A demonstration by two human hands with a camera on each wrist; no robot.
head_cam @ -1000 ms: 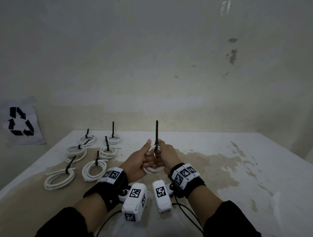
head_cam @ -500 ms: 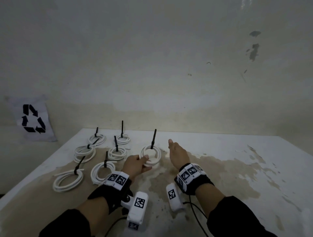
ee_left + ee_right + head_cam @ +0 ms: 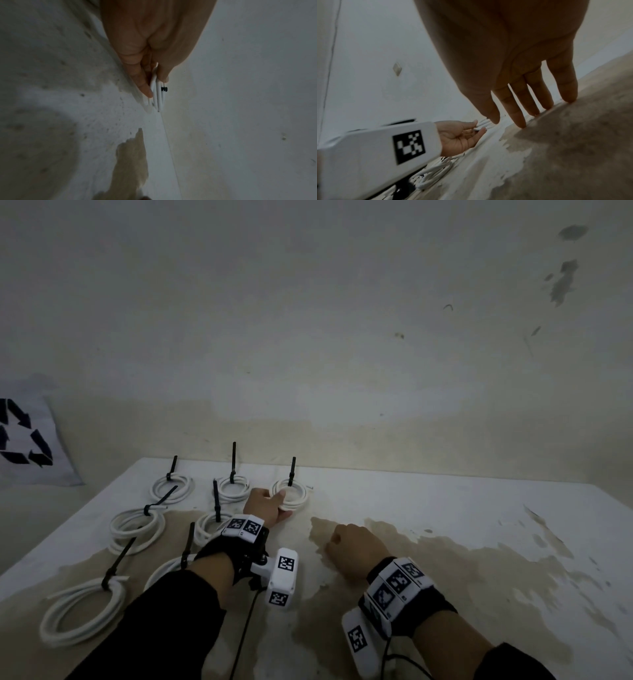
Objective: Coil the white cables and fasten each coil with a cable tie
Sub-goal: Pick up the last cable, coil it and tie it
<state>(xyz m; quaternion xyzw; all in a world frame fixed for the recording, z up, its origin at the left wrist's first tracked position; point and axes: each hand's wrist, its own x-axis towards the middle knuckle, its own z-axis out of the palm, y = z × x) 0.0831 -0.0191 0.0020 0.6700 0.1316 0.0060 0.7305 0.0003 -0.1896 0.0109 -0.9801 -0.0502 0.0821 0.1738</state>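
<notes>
A white cable coil (image 3: 302, 495) lies flat on the table (image 3: 462, 518) near its far edge, fastened by a black cable tie (image 3: 292, 470) whose tail stands upright. My left hand (image 3: 281, 502) pinches the coil's near rim between thumb and fingers; the left wrist view shows the coil (image 3: 158, 94) and the tie head (image 3: 164, 88) at the fingertips (image 3: 147, 92). My right hand (image 3: 347, 546) holds nothing. It sits nearer and to the right, and its straight fingers (image 3: 518, 121) touch the tabletop.
Several tied white coils lie in rows on the left of the table, the nearest to my left hand being one (image 3: 234, 489) at the back and one (image 3: 207, 525) beside my wrist. A wall rises behind the table. A recycling sign (image 3: 24, 440) hangs at far left.
The tied coil went from both hands in the air to the table's back row, carried forward and left by the left hand. The right hand let go and dropped to the tabletop.
</notes>
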